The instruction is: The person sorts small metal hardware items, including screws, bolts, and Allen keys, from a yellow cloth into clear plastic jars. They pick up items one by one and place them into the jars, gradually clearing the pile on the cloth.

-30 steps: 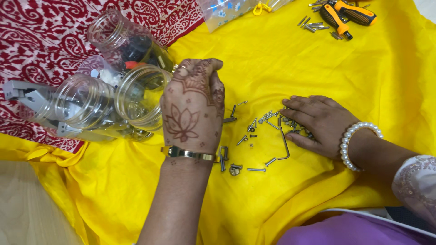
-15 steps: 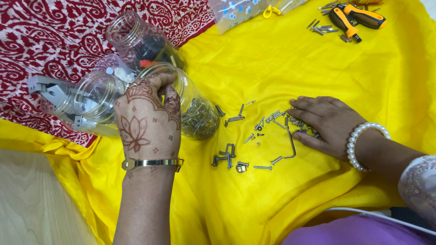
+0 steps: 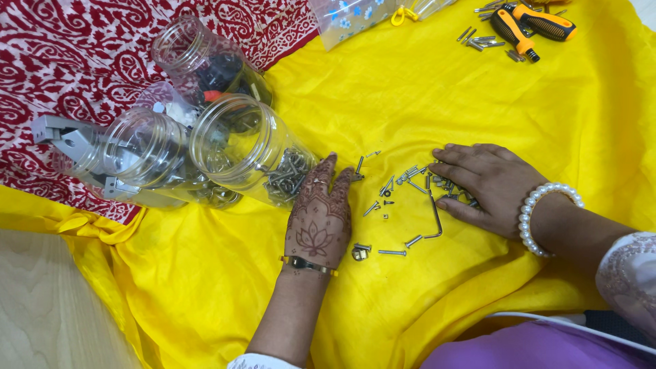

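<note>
My left hand [image 3: 318, 217], patterned with henna and wearing a gold bangle, lies flat with fingers apart on the yellow cloth [image 3: 424, 96]. It covers some small screws next to a clear jar [image 3: 249, 149] lying on its side with screws inside. My right hand [image 3: 484, 183], with a pearl bracelet, rests palm down on a scatter of loose screws and bolts [image 3: 403, 181]. A bent hex key [image 3: 435, 220] lies just left of it. Neither hand visibly grips anything.
Two more clear jars [image 3: 147, 158] [image 3: 198, 58] lie on their sides at the left over a red patterned cloth [image 3: 68, 48]. Orange-handled screwdrivers [image 3: 529, 24] with bits sit at the top right. A clear plastic bag [image 3: 355, 17] is at top centre.
My left hand left the mouth of the screw jar and came down to the right onto the cloth beside the loose screws. My right hand stayed put.
</note>
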